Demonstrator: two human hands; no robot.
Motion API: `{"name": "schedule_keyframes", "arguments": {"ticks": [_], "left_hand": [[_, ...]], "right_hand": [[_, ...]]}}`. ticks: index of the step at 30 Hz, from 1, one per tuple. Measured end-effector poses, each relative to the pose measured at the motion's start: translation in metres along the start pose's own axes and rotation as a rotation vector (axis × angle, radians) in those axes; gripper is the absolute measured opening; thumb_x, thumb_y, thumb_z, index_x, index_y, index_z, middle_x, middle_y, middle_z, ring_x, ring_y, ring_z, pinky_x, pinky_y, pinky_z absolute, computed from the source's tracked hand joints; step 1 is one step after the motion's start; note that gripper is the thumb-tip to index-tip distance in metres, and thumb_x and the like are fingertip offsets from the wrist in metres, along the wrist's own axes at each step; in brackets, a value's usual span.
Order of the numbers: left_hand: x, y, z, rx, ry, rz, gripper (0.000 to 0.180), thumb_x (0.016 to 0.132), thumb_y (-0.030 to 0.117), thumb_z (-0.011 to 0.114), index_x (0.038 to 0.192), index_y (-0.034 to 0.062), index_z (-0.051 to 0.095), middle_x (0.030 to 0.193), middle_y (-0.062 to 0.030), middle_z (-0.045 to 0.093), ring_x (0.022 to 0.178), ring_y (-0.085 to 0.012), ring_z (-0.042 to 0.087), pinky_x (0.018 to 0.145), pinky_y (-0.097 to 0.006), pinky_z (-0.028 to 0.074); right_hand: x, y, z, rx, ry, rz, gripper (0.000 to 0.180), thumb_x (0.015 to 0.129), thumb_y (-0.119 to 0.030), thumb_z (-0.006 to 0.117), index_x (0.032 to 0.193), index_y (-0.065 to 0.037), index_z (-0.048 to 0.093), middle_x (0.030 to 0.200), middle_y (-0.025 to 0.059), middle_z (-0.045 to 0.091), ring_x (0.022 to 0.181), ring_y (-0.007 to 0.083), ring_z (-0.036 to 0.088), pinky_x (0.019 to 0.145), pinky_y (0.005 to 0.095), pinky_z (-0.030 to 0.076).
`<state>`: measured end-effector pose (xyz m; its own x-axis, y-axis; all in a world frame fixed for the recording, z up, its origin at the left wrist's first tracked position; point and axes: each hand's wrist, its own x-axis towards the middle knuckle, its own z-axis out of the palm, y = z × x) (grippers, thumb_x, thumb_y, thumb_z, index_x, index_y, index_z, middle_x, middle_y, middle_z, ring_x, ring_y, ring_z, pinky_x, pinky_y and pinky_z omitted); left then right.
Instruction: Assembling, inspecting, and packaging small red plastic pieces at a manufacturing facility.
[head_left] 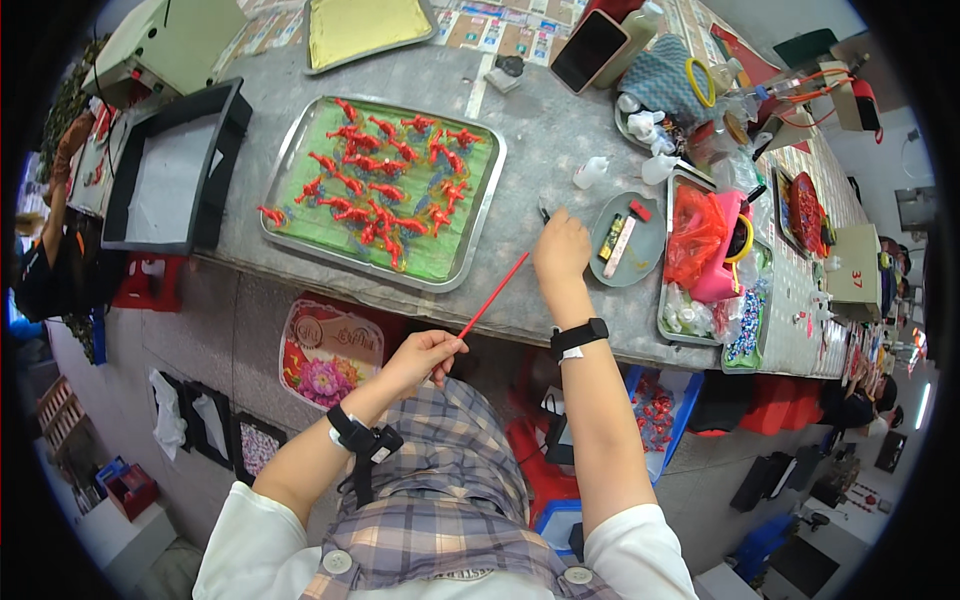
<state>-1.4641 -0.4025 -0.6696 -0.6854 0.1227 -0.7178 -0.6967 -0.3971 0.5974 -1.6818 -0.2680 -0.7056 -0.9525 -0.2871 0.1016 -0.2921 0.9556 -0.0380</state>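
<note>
A thin red stick [497, 290] is pinched in my left hand [424, 358], its far end pointing up and right over the table edge. My right hand [563, 246] is on the grey table with its fingers drawn together; a small dark object [544, 210] shows at their tips, too little of it visible to name. Left of that hand, a metal tray [478, 240] with a green lining bears several small glossy red figures [385, 190] with bluish bases. Close by on the right, a grey oval dish [640, 262] holds a red block and two short bars.
A black bin [232, 150] stands at the left of the table. A phone [590, 52] and a patterned cloth [668, 75] are at the back. To the right, a tray holds a red plastic bag [697, 225] and a pink container [722, 270]. Below the edge is a flowered stool top [330, 350].
</note>
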Motion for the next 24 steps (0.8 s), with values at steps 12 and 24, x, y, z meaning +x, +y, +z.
{"name": "schedule_keyframes", "arguments": {"ticks": [12,24], "left_hand": [[0.024,-0.011,-0.031,0.024,-0.124,-0.125,0.025,0.086,0.026,0.053,0.09,0.0021,0.062,0.065,-0.0048,0.061,0.055,-0.0107,0.058,0.053,-0.021,0.047],[0.023,-0.007,-0.034,0.08,-0.142,-0.111,0.028,0.085,0.029,0.053,0.09,0.003,0.062,0.067,-0.0053,0.062,0.057,-0.0107,0.058,0.053,-0.021,0.047]], "right_hand": [[-0.119,0.011,-0.057,0.429,-0.397,-0.291,0.013,0.086,-0.019,0.045,0.084,-0.006,0.046,0.068,0.0157,0.058,0.063,0.0351,0.058,0.054,0.0448,0.045],[-0.125,-0.006,-0.043,0.269,-0.33,-0.367,0.019,0.085,-0.022,0.048,0.076,-0.006,0.044,0.055,0.0134,0.056,0.05,0.0316,0.058,0.046,0.0397,0.046]]}}
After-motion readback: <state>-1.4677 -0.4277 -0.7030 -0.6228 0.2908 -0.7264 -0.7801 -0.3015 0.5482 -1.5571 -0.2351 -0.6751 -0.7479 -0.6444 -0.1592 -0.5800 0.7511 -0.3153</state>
